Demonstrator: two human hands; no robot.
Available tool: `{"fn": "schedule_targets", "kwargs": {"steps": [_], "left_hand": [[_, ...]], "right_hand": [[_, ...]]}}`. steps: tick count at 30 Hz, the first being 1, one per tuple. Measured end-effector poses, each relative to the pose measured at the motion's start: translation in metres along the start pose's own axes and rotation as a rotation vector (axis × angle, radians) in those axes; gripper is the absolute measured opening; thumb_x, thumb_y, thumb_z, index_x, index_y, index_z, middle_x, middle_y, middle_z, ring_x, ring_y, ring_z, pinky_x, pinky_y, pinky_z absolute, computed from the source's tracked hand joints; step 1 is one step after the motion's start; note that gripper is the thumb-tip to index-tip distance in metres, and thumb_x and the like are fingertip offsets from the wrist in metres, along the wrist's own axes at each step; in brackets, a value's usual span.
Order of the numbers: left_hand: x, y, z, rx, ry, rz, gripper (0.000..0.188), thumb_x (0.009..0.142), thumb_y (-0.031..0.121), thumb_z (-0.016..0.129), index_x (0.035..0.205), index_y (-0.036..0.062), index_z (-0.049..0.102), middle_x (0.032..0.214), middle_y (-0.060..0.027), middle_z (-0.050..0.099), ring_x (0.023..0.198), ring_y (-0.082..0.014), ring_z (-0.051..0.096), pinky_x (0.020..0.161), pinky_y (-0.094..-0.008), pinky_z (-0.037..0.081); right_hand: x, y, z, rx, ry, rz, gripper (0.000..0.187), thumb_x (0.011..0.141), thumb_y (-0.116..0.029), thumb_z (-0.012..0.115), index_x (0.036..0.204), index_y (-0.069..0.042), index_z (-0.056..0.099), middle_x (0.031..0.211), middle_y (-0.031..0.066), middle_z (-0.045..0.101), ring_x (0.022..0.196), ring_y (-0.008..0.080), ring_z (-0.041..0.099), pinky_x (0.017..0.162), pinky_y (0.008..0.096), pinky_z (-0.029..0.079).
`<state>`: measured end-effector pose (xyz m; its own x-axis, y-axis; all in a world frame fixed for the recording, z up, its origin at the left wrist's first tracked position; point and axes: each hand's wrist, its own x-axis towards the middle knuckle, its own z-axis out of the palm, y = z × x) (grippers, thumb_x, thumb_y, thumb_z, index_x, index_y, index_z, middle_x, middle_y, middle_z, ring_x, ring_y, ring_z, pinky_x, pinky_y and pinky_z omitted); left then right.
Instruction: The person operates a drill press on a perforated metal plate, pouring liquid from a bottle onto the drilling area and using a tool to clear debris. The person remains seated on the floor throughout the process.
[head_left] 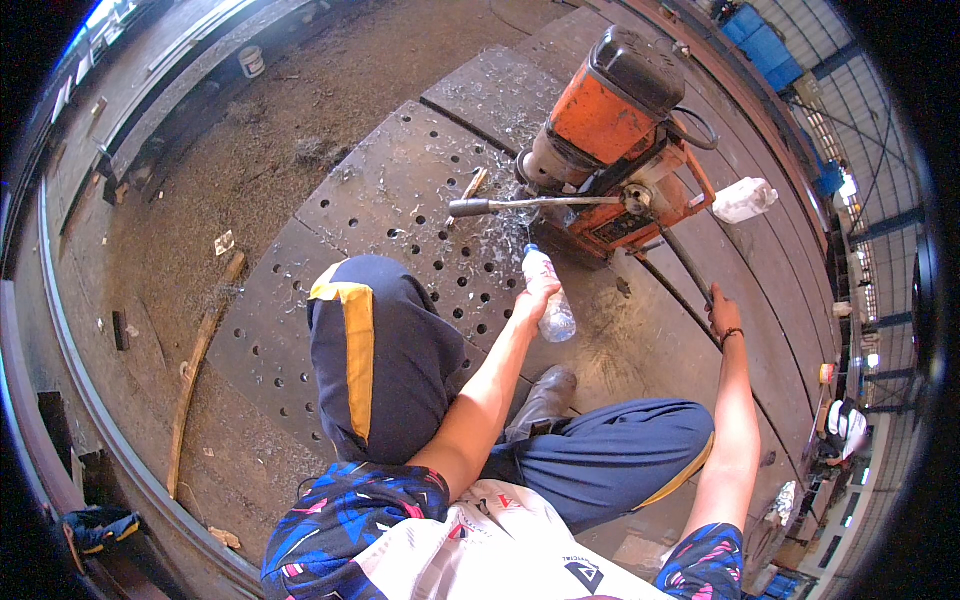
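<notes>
My left hand [540, 299] is wrapped round a clear plastic bottle [558, 324] with a blue cap, tilted so its cap end points toward the drill. The cap end is close to the foot of an orange and black magnetic drill [600, 115], which stands on a steel plate [390, 165] with rows of holes. Curled metal shavings [510, 215] lie round its base. My right hand [722, 314] is closed on the end of a dark feed lever [688, 262] that runs out from the drill's hub. Another lever with a dark grip [470, 207] reaches left across the drill's front.
A white plastic container [745, 200] is right of the drill. A wooden strip [205, 375] lies on the dirt floor at left, and a white bucket [251, 62] stands farther off. My boot [545, 400] rests between my bent legs. Another person [845, 430] is at the far right.
</notes>
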<state>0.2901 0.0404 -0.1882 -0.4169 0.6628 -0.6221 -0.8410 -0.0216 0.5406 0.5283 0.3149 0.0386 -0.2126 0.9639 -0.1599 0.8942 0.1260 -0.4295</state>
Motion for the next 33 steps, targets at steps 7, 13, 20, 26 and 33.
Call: {"fn": "schedule_targets", "kwargs": {"steps": [7,13,20,26,33], "left_hand": [[-0.009,0.005,0.004,-0.003,-0.009,0.019,0.047,0.080,0.029,0.073,0.113,0.0002,0.058,0.094,-0.0092,0.067,0.078,-0.0226,0.066,0.069,-0.0386,0.054],[0.007,-0.002,-0.001,-0.010,0.025,-0.010,0.046,0.079,0.028,0.074,0.113,0.0004,0.058,0.093,-0.0091,0.066,0.077,-0.0222,0.066,0.068,-0.0384,0.054],[0.027,-0.008,-0.011,-0.010,0.060,0.002,0.047,0.079,0.030,0.074,0.112,0.0008,0.058,0.094,-0.0093,0.066,0.078,-0.0223,0.066,0.068,-0.0389,0.053],[-0.003,0.000,0.001,0.050,0.041,0.007,0.053,0.078,0.032,0.075,0.115,-0.0015,0.057,0.098,-0.0110,0.067,0.082,-0.0233,0.066,0.070,-0.0392,0.053],[-0.005,0.004,0.002,-0.027,-0.014,-0.009,0.051,0.075,0.034,0.075,0.116,0.0053,0.064,0.110,-0.0107,0.066,0.101,-0.0221,0.061,0.087,-0.0386,0.046]], "right_hand": [[0.001,0.006,0.001,0.006,0.028,-0.032,0.062,0.089,-0.063,0.049,0.075,-0.004,0.063,0.052,0.0007,0.047,0.039,0.0113,0.041,0.038,0.0289,0.029],[0.006,0.002,-0.002,-0.024,-0.001,-0.010,0.061,0.089,-0.063,0.049,0.079,-0.005,0.064,0.052,0.0012,0.047,0.038,0.0124,0.041,0.037,0.0295,0.030],[0.004,-0.014,-0.002,-0.020,0.013,-0.023,0.060,0.089,-0.062,0.049,0.075,-0.006,0.063,0.051,-0.0001,0.046,0.037,0.0108,0.039,0.037,0.0284,0.027],[-0.009,-0.005,-0.004,-0.023,0.036,0.041,0.067,0.090,-0.061,0.046,0.073,0.000,0.069,0.054,0.0085,0.056,0.048,0.0183,0.054,0.051,0.0345,0.041],[-0.009,-0.010,-0.006,-0.041,0.053,0.015,0.065,0.090,-0.061,0.047,0.072,-0.001,0.067,0.049,0.0048,0.050,0.044,0.0160,0.050,0.045,0.0322,0.036]]}}
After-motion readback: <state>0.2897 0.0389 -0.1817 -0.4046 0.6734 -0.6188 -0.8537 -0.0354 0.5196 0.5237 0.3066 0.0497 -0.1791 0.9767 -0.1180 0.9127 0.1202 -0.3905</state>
